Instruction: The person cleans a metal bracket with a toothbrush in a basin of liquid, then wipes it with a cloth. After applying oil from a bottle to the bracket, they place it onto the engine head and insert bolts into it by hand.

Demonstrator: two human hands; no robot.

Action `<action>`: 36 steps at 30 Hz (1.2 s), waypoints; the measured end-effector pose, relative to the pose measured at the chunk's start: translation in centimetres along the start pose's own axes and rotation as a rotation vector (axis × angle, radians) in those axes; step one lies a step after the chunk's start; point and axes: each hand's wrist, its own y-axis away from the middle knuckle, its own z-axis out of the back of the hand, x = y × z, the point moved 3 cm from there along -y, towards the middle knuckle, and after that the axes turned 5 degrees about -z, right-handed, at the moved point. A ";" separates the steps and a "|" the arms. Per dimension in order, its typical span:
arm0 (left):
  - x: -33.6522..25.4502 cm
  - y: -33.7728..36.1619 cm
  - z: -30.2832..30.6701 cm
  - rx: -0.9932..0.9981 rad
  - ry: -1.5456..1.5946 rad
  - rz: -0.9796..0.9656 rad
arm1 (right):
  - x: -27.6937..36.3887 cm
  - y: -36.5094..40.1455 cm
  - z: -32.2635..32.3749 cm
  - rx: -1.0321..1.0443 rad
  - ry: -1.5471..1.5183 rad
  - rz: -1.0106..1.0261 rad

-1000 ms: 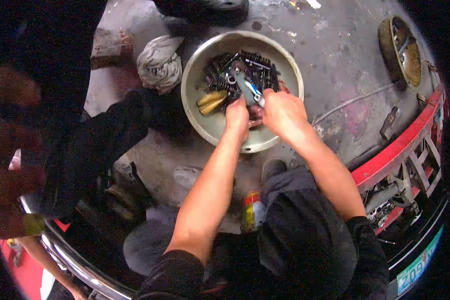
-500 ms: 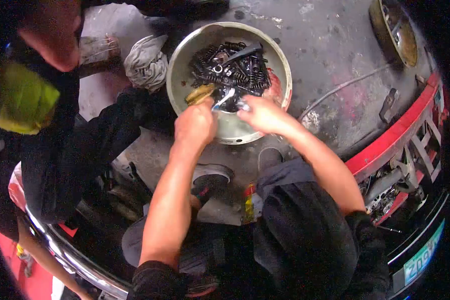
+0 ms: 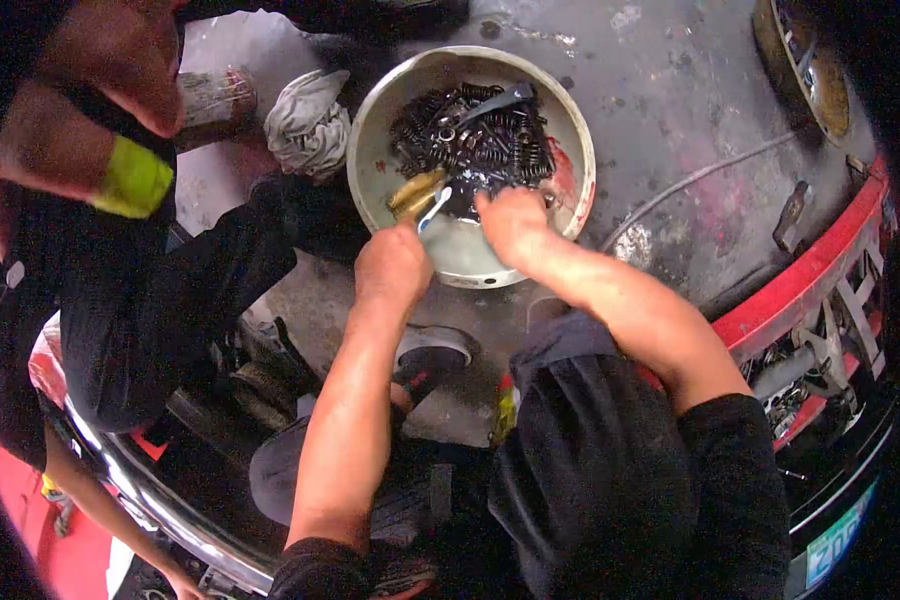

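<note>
The left hand (image 3: pixel 395 268) is making a fist near the lower left rim of the bowl (image 3: pixel 372 130), and its curled fingers are gripping the white and blue brush (image 3: pixel 435 209). The head of this brush is pointing up, into the bowl, and is lying just beside the yellowish brown piece (image 3: pixel 416 193). The right hand (image 3: pixel 516 222) is reaching over the lower right part of the bowl, with its back turned up. Its fingers are bending down to the dark, wet parts; I cannot tell if they are gripping something, because the hand is hiding the fingertips.

The bowl is standing on the grey floor (image 3: pixel 660 95), in front of the person's knees. Inside it, many dark springs (image 3: pixel 530 152) are lying in a pile with other small metal parts, and a grey tool (image 3: pixel 506 101) is resting across the top of the pile. A red stain is showing on the right inner wall.

A crumpled grey cloth (image 3: pixel 308 125) is lying to the left of the bowl. At the right, a hose (image 3: pixel 685 182) is running along the floor toward a round pan (image 3: pixel 828 95), and a hammer (image 3: pixel 791 213) is lying near the red bar (image 3: pixel 810 278). At the left side, another person (image 3: pixel 110 235) is wearing a yellow band (image 3: pixel 133 178).
</note>
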 end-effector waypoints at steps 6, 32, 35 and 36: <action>-0.3 0.6 -0.9 -0.018 0.060 0.016 | 0.8 -3.1 -2.3 -0.420 -0.091 0.326; -1.9 -0.3 -2.6 -0.050 0.104 0.019 | -3.0 -4.6 -0.3 0.236 -0.456 0.040; -1.2 -2.5 -5.7 -0.066 0.081 -0.059 | -2.9 -3.6 -1.4 0.394 -0.603 -0.095; -1.6 -3.1 -6.1 -0.079 0.088 -0.037 | -3.1 -3.1 -1.8 0.421 -0.694 -0.262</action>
